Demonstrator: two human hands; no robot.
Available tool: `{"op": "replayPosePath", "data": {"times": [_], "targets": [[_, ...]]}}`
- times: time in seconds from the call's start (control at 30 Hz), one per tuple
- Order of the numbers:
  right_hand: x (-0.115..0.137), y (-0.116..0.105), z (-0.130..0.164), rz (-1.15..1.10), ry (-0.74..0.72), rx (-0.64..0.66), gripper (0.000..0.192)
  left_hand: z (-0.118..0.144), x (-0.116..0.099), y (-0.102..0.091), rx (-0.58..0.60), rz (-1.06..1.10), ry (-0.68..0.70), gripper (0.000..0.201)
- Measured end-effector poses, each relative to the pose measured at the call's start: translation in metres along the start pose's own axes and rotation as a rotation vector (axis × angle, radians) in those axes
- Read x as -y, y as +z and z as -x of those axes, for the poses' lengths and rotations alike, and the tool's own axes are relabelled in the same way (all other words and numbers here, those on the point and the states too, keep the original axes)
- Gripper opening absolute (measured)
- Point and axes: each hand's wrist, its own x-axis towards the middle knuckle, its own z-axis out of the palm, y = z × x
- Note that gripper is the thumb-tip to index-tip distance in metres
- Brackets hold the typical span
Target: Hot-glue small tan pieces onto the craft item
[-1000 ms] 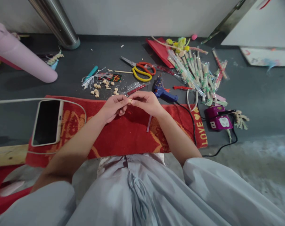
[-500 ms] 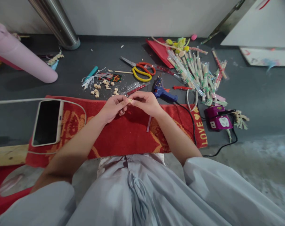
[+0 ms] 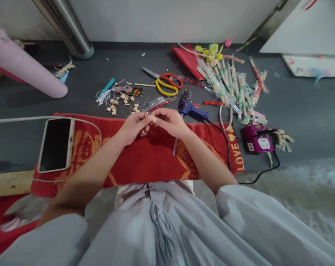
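Note:
Above the red towel (image 3: 145, 162), a small cream-coloured piece (image 3: 152, 118) is pinched between the fingertips of both hands. My left hand (image 3: 132, 128) grips it from the left with thumb and fingers closed, and my right hand (image 3: 171, 123) from the right. Fingers cover most of the piece, so its exact kind is unclear. Similar small cream pieces (image 3: 113, 109) lie in a loose group just beyond my left hand. To the right of my right hand rests a blue glue gun (image 3: 193, 110), and a translucent stick (image 3: 175, 147) lies on the towel under my right wrist.
Orange-and-yellow scissors (image 3: 167, 84) lie farther back. Many wrapped sticks (image 3: 236, 87) are piled at the back right, near a purple box (image 3: 256, 139) with a black cord. On the left are a phone (image 3: 55, 145), a white cable (image 3: 23, 120) and a pink bottle (image 3: 28, 62).
Both hands stay in nearly the same place, still pinching the cream piece. The fingers have shifted only slightly around it.

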Motion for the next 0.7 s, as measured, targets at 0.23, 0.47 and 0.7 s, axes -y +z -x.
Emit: {"op": "replayPosePath", "data": {"times": [0.23,0.47,0.7], "targets": [[-0.0019,0.0021,-0.0008,-0.009,-0.014,0.019,0.045,0.0,0.0003,-0.0002,-0.004,-0.026,0.013,0.049],[-0.0006,0.0026,0.0003,-0.004,-0.015,0.016,0.047,-0.0005,0.0016,-0.0007,-0.011,-0.058,0.022,0.047],[0.0003,0.0015,0.0005,-0.002,0.001,0.02,0.045,0.0003,0.0002,0.0001,-0.006,-0.071,0.014,0.046]]}}
